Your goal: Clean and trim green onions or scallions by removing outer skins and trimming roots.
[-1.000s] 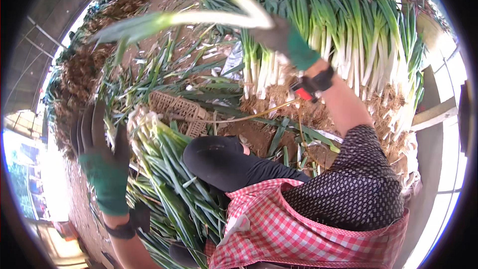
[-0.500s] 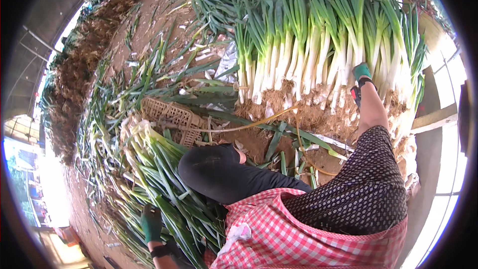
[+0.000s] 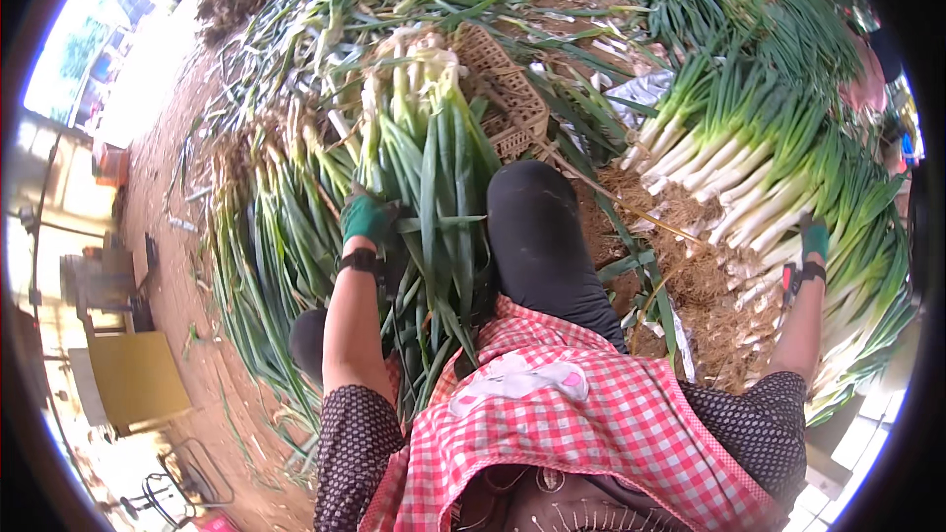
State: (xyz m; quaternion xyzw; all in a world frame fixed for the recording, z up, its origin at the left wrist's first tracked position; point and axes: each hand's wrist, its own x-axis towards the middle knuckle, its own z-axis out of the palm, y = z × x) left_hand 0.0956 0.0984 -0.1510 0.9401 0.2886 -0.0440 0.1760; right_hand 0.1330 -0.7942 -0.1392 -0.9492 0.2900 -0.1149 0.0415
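Observation:
My left hand (image 3: 363, 219), in a green glove with a black band at the wrist, lies on the untrimmed green onions (image 3: 448, 158) beside my left leg. Its fingers look apart, with no stalk plainly gripped. To the right, my right hand (image 3: 814, 236), gloved in green, rests against the row of cleaned green onions (image 3: 734, 172) with white stems. Its fingertips are lost among the stalks, so their grip does not show. A black and red object (image 3: 789, 281) sits at that wrist.
A tan plastic crate (image 3: 503, 89) stands beyond my bent knee (image 3: 537, 207). Root scraps (image 3: 690, 222) and loose leaves cover the soil between the two heaps. At far left are a yellow-brown board (image 3: 138, 379) and an orange container (image 3: 111, 165).
The view has swung left and down. My left hand has come up onto the upper part of the untrimmed heap. My right hand remains at the cleaned row.

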